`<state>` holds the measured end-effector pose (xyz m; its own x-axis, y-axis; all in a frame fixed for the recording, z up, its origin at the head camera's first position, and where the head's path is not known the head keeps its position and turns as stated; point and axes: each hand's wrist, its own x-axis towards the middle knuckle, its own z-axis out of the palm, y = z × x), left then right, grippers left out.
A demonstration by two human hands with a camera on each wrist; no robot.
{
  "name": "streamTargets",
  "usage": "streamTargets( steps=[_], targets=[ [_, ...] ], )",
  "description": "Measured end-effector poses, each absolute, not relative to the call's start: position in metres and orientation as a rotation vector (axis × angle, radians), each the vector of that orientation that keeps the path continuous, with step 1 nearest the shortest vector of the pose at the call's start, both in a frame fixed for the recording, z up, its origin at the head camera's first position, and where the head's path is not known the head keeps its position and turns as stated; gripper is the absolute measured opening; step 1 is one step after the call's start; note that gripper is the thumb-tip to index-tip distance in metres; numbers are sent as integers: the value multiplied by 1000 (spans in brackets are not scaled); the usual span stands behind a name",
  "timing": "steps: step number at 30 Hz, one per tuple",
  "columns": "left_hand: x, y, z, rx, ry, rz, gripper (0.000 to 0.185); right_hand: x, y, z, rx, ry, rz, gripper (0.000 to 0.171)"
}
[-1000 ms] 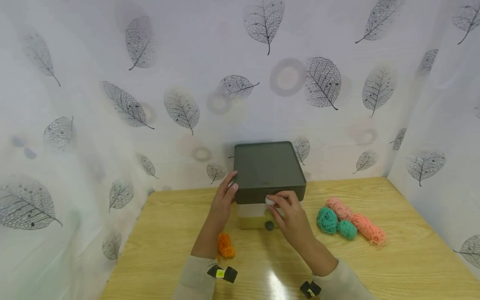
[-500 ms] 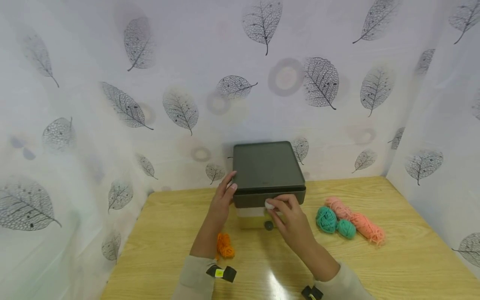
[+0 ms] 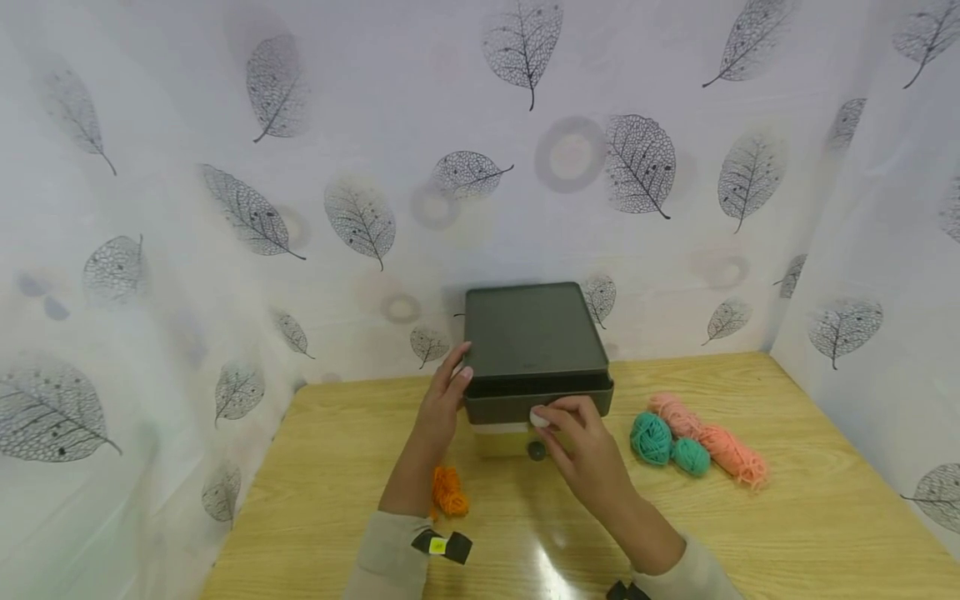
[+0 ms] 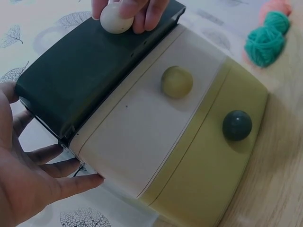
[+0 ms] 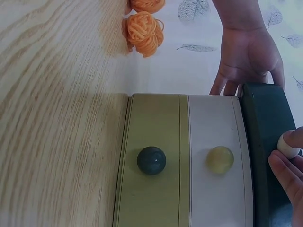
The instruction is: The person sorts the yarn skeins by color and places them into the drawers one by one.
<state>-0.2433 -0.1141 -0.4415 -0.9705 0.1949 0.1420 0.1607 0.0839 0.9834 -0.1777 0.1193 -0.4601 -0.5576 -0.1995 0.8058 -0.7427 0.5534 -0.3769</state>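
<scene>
A small three-drawer box (image 3: 532,329) with a dark green top stands at the back of the table. Its dark green top drawer (image 3: 498,408) is pulled partly out, leaving a dark gap below the lid. The thumb and fingers of my right hand (image 3: 592,450) pinch the white round knob (image 4: 113,21) on that drawer. My left hand (image 3: 438,412) rests against the box's left side, fingers spread along it in the left wrist view. Below are the white middle drawer (image 4: 137,127) with a yellowish knob (image 5: 220,160) and the olive bottom drawer (image 4: 199,156) with a dark knob (image 4: 237,125), both closed.
Right of the box lie teal yarn balls (image 3: 651,438) and pink yarn skeins (image 3: 733,457) on the wooden table (image 3: 337,467). Orange yarn (image 3: 450,492) sits beside my left forearm. A leaf-patterned curtain (image 3: 420,242) hangs behind and around the table.
The top drawer has slid out toward me from closed, with my right hand drawing its knob forward and slightly down. My left hand stays at the box's side.
</scene>
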Motion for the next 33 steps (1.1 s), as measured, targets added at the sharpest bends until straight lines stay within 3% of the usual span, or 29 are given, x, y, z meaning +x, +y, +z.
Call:
streamTargets(
  steps=[5, 10, 17, 33],
  targets=[
    [-244, -115, -443, 391, 2280, 2081, 49, -176, 120, -461, 759, -2038, 927, 36],
    [-243, -115, -442, 383, 2285, 2080, 47, -171, 120, -459, 762, -2046, 921, 24],
    [-243, -115, -443, 396, 2281, 2081, 49, -166, 120, -460, 764, -2038, 918, 32],
    [-243, -115, -441, 379, 2273, 2085, 49, -155, 122, -460, 775, -1991, 918, 29]
  ],
)
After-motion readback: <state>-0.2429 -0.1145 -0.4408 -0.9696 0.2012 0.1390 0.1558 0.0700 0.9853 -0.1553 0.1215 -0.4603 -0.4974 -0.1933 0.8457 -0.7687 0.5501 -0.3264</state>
